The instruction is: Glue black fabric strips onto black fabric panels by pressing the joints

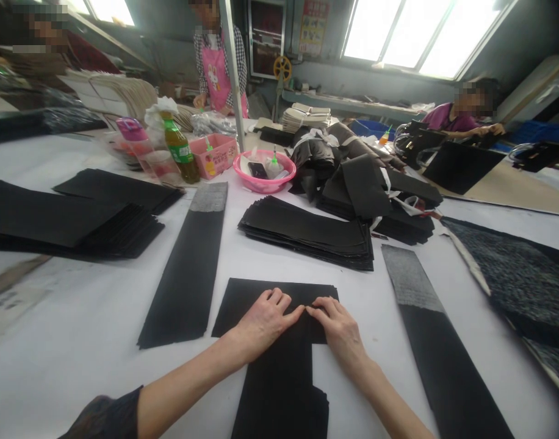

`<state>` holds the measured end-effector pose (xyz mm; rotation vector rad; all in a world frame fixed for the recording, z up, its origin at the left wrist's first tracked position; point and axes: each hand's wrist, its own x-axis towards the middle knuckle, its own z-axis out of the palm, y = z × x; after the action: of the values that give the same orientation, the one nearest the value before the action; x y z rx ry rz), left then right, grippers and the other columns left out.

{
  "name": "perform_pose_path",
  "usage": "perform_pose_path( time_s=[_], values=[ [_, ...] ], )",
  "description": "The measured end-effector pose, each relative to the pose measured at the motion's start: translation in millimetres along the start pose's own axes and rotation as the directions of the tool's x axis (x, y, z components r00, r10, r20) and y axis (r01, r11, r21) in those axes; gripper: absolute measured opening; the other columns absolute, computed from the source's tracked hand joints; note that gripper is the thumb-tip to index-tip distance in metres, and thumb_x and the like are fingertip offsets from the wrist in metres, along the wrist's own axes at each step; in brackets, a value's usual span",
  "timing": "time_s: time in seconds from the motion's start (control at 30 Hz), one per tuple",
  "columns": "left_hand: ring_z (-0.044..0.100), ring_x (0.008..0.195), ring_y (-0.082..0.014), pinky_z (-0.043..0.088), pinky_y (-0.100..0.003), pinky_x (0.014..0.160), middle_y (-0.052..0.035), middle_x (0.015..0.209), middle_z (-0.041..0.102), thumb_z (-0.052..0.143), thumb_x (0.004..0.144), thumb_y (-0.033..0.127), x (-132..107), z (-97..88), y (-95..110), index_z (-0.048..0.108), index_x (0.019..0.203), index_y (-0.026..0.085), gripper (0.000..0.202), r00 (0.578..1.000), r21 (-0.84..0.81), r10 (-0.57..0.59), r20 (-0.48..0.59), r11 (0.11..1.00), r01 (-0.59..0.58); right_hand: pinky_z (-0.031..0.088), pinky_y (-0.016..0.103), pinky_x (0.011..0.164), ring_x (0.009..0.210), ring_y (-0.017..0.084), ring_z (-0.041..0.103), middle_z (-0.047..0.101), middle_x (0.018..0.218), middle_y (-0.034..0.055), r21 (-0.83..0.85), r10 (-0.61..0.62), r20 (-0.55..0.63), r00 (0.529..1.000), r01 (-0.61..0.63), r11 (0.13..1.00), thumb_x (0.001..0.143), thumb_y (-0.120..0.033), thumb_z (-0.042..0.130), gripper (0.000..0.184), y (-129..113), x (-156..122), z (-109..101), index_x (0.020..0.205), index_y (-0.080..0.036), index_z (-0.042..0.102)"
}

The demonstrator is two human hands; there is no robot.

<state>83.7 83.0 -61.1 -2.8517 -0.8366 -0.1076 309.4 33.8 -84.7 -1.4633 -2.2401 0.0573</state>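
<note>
In front of me a black sheet (243, 296) lies crosswise on the white table, and a long black strip (279, 384) runs from it towards me. My left hand (271, 317) rests where the two overlap, fingers curled and thumb stretched to the right along the strip's far edge. Close by, my right hand (338, 323) pinches at the same edge with thumb and forefinger. The thumb tips nearly meet. Both hands look closed on the strip; the fingertips are partly hidden against the black material.
Black strips with grey ends lie left (183, 274) and right (426, 323). Beyond are a black sheet stack (307, 231), a pink basin (265, 183) with a phone, and a green bottle (179, 146). Another stack (78, 219) sits left. Several people work across the table.
</note>
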Motion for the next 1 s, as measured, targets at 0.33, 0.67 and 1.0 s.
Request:
perform_pose_path(
  time_s=[0.33,0.67,1.0],
  values=[
    [0.051,0.106,-0.0286,0.051,-0.040,0.085,-0.0124,0.108,0.053,0.053,0.088,0.007,-6.6,2.0,-3.8,0.052,0.118,0.014,0.031,0.996,-0.076,-0.033,-0.077,0.997,0.027,0.041,0.044,0.105,0.110,0.019,0.055,0.058,0.113,0.0060,-0.103,-0.068,0.015,0.998,0.069,0.992,0.094,-0.008,0.043,0.037,-9.6,3.7,0.2,0.119,-0.028,0.062],
    [0.054,0.104,-0.0183,0.053,-0.029,0.086,-0.0050,0.104,0.056,0.046,0.092,0.005,-23.8,13.2,-23.8,0.057,0.105,0.016,0.020,0.971,-0.438,-0.173,-0.163,0.895,0.086,0.051,0.033,0.086,0.102,0.017,0.057,0.061,0.110,0.0031,0.082,0.128,-0.045,0.991,-0.124,0.989,0.096,-0.013,0.042,0.033,-23.6,14.8,-3.5,0.117,-0.028,0.062],
    [0.057,0.096,-0.0154,0.052,-0.024,0.080,-0.0037,0.098,0.058,0.045,0.097,0.015,-33.4,13.9,-39.8,0.059,0.097,0.017,0.014,0.967,-0.531,-0.177,-0.182,0.846,0.054,0.040,0.031,0.072,0.086,0.017,0.052,0.061,0.099,0.0033,-0.005,-0.020,0.023,1.000,0.020,1.000,0.095,-0.017,0.050,0.026,-51.7,37.7,26.0,0.116,-0.027,0.063]
  ],
)
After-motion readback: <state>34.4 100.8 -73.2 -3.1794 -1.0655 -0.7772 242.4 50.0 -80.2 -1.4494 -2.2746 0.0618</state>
